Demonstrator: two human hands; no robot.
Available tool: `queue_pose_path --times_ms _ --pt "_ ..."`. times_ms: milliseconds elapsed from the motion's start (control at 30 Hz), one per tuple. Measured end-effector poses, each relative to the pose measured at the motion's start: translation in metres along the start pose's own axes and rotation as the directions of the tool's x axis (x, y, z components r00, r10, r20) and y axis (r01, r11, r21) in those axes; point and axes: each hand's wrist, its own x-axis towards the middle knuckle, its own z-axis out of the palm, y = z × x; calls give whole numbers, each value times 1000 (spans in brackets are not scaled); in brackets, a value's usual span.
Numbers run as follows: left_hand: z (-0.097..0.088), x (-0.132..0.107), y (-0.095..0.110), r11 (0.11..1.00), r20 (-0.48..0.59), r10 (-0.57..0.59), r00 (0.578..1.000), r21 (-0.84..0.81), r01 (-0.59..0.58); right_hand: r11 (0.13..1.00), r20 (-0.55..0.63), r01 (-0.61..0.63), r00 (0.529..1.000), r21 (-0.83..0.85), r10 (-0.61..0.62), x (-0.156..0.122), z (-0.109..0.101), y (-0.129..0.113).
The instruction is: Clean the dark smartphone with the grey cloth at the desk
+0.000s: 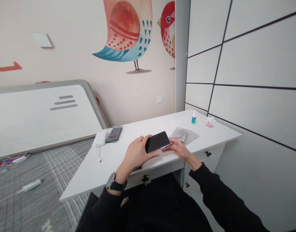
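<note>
A smartphone (158,142) with a dark screen is held between both hands, above the front part of the white desk (90,172). My left hand (135,154) grips its left end, thumb along the lower edge and fingers behind the upper one. At the opposite end, my right hand (178,148) closes its fingertips on the phone's right edge. Just behind the right hand lies a grey cloth or flat pouch (190,136). Part of a dark object (138,168) shows under my left hand, mostly hidden, and I cannot make out what it is.
A small spray bottle (194,117), a pink packet (209,125) and crumpled white tissue (210,120) are at the back right. On the left sit a white power strip or charger (99,138) with a cable and a blurred dark item (114,134). Drawers with black knobs (208,153) are below.
</note>
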Motion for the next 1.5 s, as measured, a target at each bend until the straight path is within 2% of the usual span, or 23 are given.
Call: queue_pose_path --times_ms 100,267,433,533,700,833,1067,1500 --pt "-2 -3 -2 999 8 7 1000 -52 -7 998 37 -16 999 -58 18 -2 0 -3" --pt "0 -6 3 998 -68 7 998 57 -3 991 80 -1 997 -132 11 -4 0 -7" --pt "3 -6 4 986 -118 157 981 78 -148 993 86 3 996 -114 6 -3 -3 -3" --pt "3 -5 3 982 -118 189 975 39 -186 994 88 3 996 -108 7 -3 -5 0" --pt "0 -5 3 986 -70 141 988 -84 -146 996 95 -3 995 -89 12 -3 -6 1" --pt "0 -5 4 969 -81 125 989 -204 -139 998 102 -1 995 -66 8 -2 -6 3" --pt "-3 -4 5 943 -57 90 994 -316 -103 1000 86 7 996 -27 -5 -2 -8 6" --pt "9 -4 6 902 -160 56 985 -415 -119 1000 61 -6 998 7 5 -1 -7 3"
